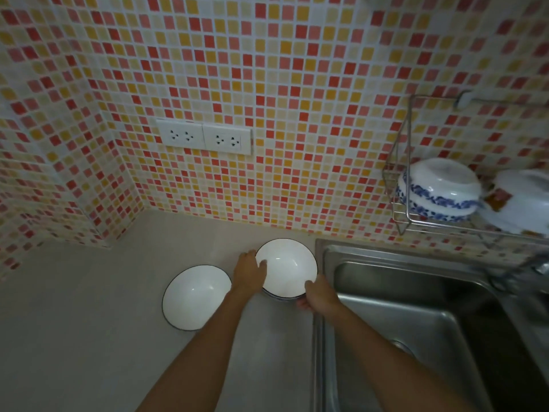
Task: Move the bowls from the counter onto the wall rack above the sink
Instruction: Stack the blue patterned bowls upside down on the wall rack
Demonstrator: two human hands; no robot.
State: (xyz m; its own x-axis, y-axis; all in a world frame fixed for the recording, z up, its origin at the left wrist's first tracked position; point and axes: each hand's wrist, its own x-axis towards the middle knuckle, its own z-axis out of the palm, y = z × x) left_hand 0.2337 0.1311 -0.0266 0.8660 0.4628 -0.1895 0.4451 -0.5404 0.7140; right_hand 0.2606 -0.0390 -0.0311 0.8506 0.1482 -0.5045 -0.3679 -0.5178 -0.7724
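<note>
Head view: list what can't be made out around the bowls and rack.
- Stack under the right bowl: how many bowls, hidden by the top one and both hands.
- Right hand: fingertips tucked beneath the stack.
- Wall rack: right part cut off by the frame edge.
- White dish on the rack: blurred, cropped.

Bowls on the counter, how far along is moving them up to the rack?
Done: blue-patterned bowls sit upside down on the wall rack. In hand: left hand and right hand grip the bowl by the sink. Left: the other white bowl.
</note>
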